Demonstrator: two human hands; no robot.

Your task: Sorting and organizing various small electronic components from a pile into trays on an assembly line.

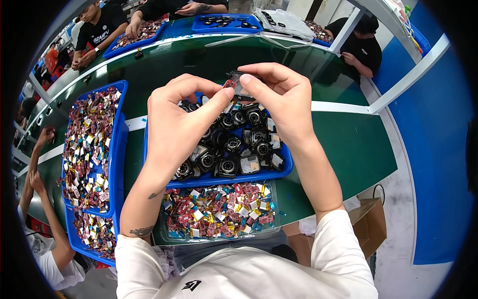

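Note:
Above the middle of the bench, my right hand (285, 99) pinches a black smartwatch case (243, 90) between thumb and fingers. My left hand (177, 117) is closed at the same spot, thumb and index finger on a small red circuit board (229, 83) against the case. Whether the board is still joined to the case cannot be made out. Below both hands lies a blue tray (285, 170) of black watch cases (228, 166), many showing round sensor backs. Nearer to me, a clear plastic tray (275, 199) holds red boards with white, yellow and blue pieces (219, 212).
Blue trays (123, 102) heaped with similar small boards stand at the left on the green bench (343, 149). A white frame post (406, 77) rises at the right. Co-workers' hands (135, 26) are at the far side and left. A cardboard box (371, 226) sits at lower right.

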